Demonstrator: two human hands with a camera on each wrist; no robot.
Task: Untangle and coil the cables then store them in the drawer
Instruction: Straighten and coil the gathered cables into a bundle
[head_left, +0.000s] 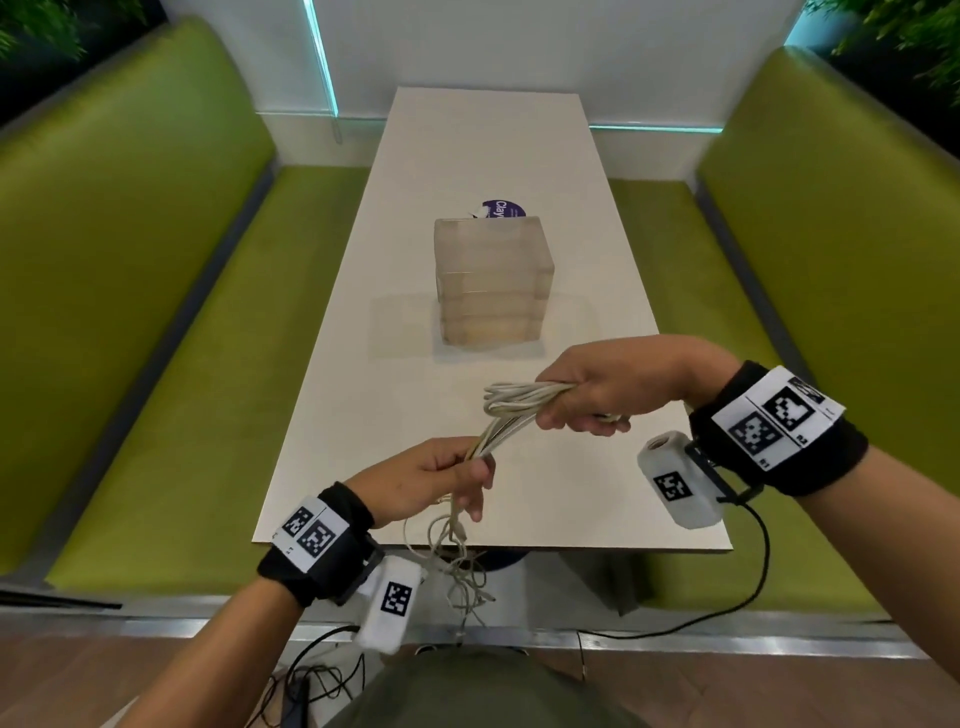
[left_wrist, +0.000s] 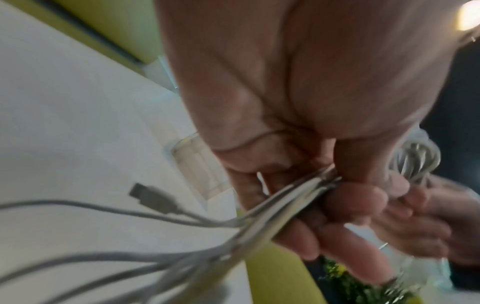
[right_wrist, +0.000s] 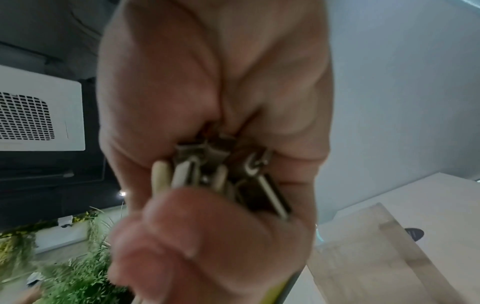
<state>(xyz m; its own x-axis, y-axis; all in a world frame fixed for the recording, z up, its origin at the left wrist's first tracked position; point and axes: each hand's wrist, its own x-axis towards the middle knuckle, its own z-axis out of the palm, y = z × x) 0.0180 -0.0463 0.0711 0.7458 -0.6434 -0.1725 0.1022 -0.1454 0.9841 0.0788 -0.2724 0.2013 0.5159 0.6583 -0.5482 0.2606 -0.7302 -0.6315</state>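
A bundle of white cables (head_left: 511, 410) stretches between my two hands above the near end of the white table (head_left: 488, 156). My right hand (head_left: 587, 400) grips the looped end, with several strands (right_wrist: 221, 176) packed inside its fist. My left hand (head_left: 467, 467) pinches the same bundle lower down (left_wrist: 291, 205), and loose tangled ends (head_left: 457, 561) hang below it past the table edge. One USB plug (left_wrist: 153, 198) dangles near the left hand. A translucent small drawer unit (head_left: 493, 280) stands mid-table beyond the hands; its drawers look closed.
A purple round sticker (head_left: 503, 209) lies behind the drawer unit. Green bench seats (head_left: 171, 364) flank the table on both sides. Black wires (head_left: 737, 597) run from the wrist cameras down to the floor.
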